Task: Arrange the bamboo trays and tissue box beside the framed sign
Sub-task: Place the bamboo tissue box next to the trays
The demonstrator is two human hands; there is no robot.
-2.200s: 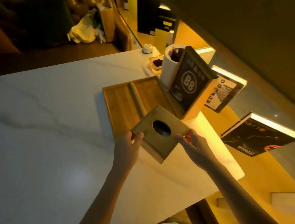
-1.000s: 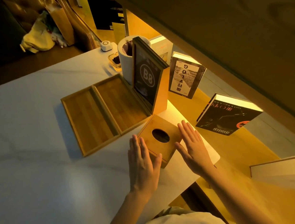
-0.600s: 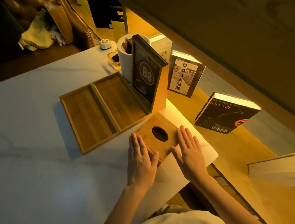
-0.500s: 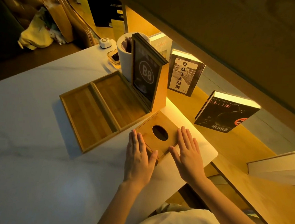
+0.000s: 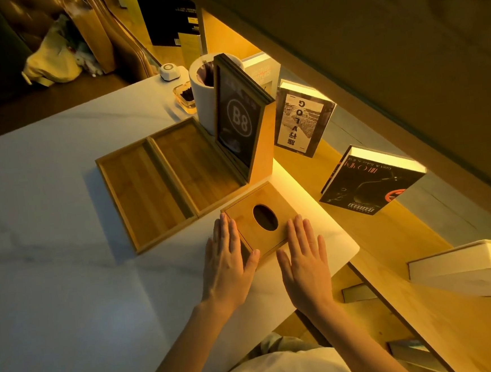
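Counter [image 5: 51, 230] surface is spanning most of the head view, white with faint grey veining, and is ending in a rounded corner at the near right. Two bamboo trays are lying flat on it side by side with their long edges touching: the left tray [image 5: 142, 197] and the right tray [image 5: 195, 166], both showing bare interiors. The framed sign [image 5: 237, 122], black with a circled "B8", is standing tilted on a wooden wedge base directly against the far right edge of the right tray. A white cylindrical cup [image 5: 202, 101] is standing just behind the sign.

The tissue box [image 5: 258, 217], bamboo with an oval opening in its lid, is sitting on the counter just beside the near end of the sign base and touching the near right corner of the right tray. The left hand [image 5: 227, 263] is lying flat with straightened fingers along the box's left side, thumb against the near edge, gripping nothing. The right hand [image 5: 304, 257] is lying flat likewise, its fingertips resting on the lid's near right edge, also gripping nothing.

Beyond the counter edge, two books are standing propped on a wooden shelf [image 5: 374, 234]: a pale-covered book [image 5: 303, 119] and a black-covered book [image 5: 367, 182].
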